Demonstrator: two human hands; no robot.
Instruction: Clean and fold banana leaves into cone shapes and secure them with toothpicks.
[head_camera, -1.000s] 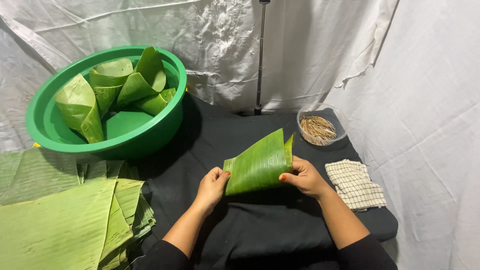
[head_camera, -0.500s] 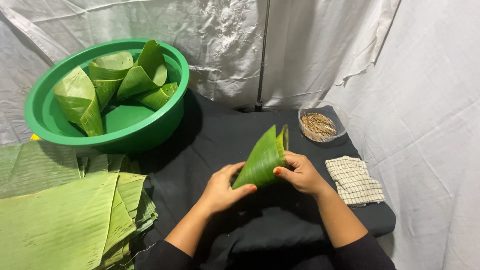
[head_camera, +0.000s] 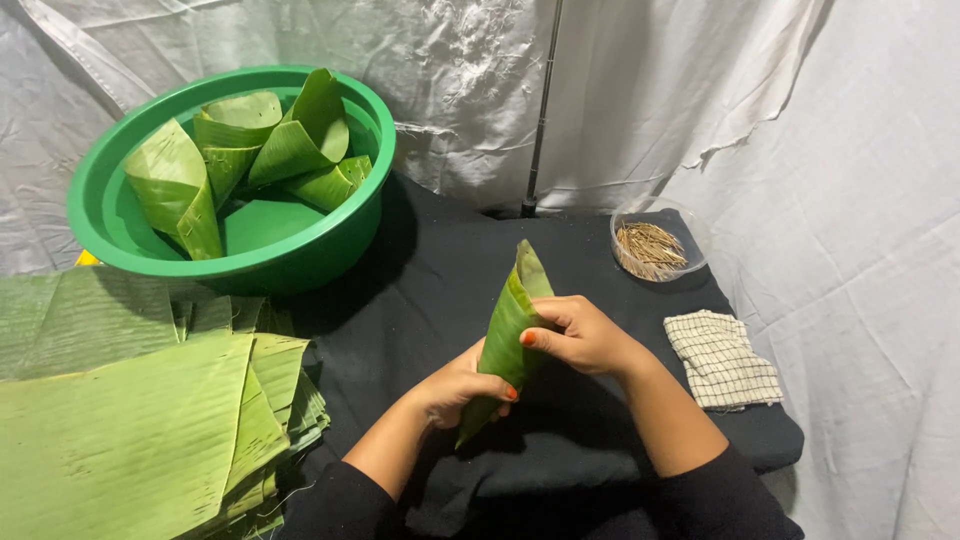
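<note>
A green banana leaf piece (head_camera: 510, 320) is rolled into a narrow cone above the black cloth, its tip pointing down toward me. My left hand (head_camera: 462, 385) wraps around the lower part of the cone. My right hand (head_camera: 578, 335) grips the upper part from the right, thumb pressed on the leaf. Both hands have orange-painted nails.
A green plastic basin (head_camera: 110, 225) at the back left holds several folded leaf cones (head_camera: 290, 150). A stack of flat banana leaves (head_camera: 130, 430) lies at the left. A clear bowl of thin sticks (head_camera: 650, 250) and a checked cloth (head_camera: 722, 360) sit at the right. White sheeting hangs behind.
The leaf went from a wide, loosely folded sheet to a tight narrow cone. My hands came closer together, and the left hand slid down toward the tip.
</note>
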